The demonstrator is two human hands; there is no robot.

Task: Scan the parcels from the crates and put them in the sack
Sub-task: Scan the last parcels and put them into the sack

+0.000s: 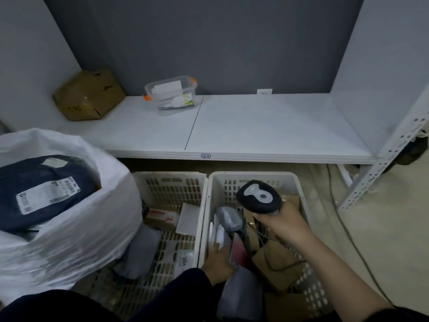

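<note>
1. L hand (217,257), in a dark sleeve, is reached into the right crate (255,175) among upright flat pkgs. Its fingers are blurred, so grip vs. mere touch can't be told.
2. R hand (286,225) is wrapped round the handle of the scanner (258,196), which is held above the same crate.
3. A grey parcel (228,217) is stood in that crate, just beyond the L hand.
4. The left crate (171,175) is set against it, w/ boxes and grey bags inside.
5. The sack (69,240), white, is stood left of the crates on the beige floor (383,240). A dark blue parcel (46,173) w/ a label is seen in its mouth.
6. Further back, a low white shelf (255,126) is seen, w/ a cardboard box (88,96) at its left corner and a clear tub (171,95) w/ orange clips.
7. A dark grey wall (209,43) is behind.
</note>
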